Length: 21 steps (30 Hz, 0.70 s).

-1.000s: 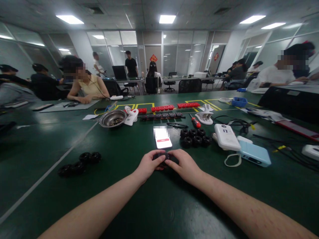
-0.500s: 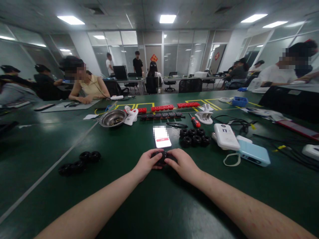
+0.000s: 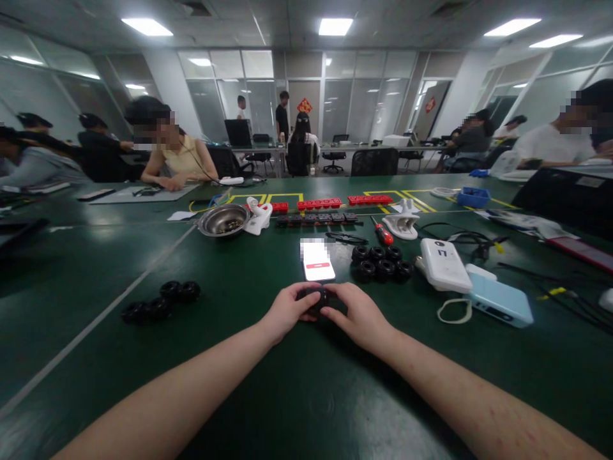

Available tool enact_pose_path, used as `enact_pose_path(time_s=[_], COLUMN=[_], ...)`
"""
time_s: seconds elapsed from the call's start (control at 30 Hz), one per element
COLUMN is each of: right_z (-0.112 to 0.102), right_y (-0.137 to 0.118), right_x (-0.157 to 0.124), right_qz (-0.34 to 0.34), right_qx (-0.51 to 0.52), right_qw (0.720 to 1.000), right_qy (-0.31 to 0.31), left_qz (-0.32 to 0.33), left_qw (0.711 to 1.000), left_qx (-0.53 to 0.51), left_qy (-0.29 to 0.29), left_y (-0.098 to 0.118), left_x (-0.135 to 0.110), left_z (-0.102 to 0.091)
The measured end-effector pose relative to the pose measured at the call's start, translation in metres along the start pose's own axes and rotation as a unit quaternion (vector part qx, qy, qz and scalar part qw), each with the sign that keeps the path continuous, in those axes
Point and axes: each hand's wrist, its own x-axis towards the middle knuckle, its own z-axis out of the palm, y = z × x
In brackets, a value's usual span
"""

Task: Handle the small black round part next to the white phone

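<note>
Low over the green table, my left hand [image 3: 290,306] pinches a small black wheel [image 3: 320,296] between thumb and fingers. From the other side, my right hand [image 3: 360,313] curls around the same wheel, its thumb at the near edge. My fingers hide much of the wheel. Just beyond them lies a phone [image 3: 318,263] with a lit screen. A cluster of black wheels [image 3: 384,269] sits to the right of the phone. Several more black wheels [image 3: 160,307] are grouped on the left side of the table.
Farther back are a metal bowl [image 3: 225,220] with small parts, red slotted blocks [image 3: 318,204], a dark strip [image 3: 318,220], a screwdriver [image 3: 383,233] and a white stand [image 3: 402,225]. To the right lie power banks [image 3: 500,297] and cables. Other people sit across the table.
The view has turned slightly left, so everything appears shifted to the right. Both hands stay at the black wheel; my right thumb has slid a little lower.
</note>
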Motion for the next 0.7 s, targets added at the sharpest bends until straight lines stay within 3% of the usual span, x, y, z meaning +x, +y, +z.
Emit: enact_pose_path(time_s=[0.1, 0.33, 0.57, 0.7], right_z=[-0.0014, 0.0004, -0.0021, -0.0043], right_y=[-0.0018, 0.0010, -0.0009, -0.0019], right_x=[-0.0010, 0.0007, 0.0005, 0.0000], right_qz=[-0.023, 0.048, -0.013, 0.006], right_qx=[0.006, 0.001, 0.027, 0.029], right_qw=[1.000, 0.999, 0.999, 1.000], right_qy=[0.013, -0.006, 0.017, 0.010], left_qz=[0.002, -0.004, 0.007, 0.012], left_qw=[1.000, 1.000, 1.000, 1.000], left_qx=[-0.004, 0.000, -0.010, -0.016], left_qy=[0.001, 0.004, 0.005, 0.009], left_y=[0.0001, 0.0014, -0.0032, -0.0029], left_x=[0.0000, -0.0009, 0.0024, 0.0014], left_z=[0.0000, 0.0026, -0.0008, 0.0005])
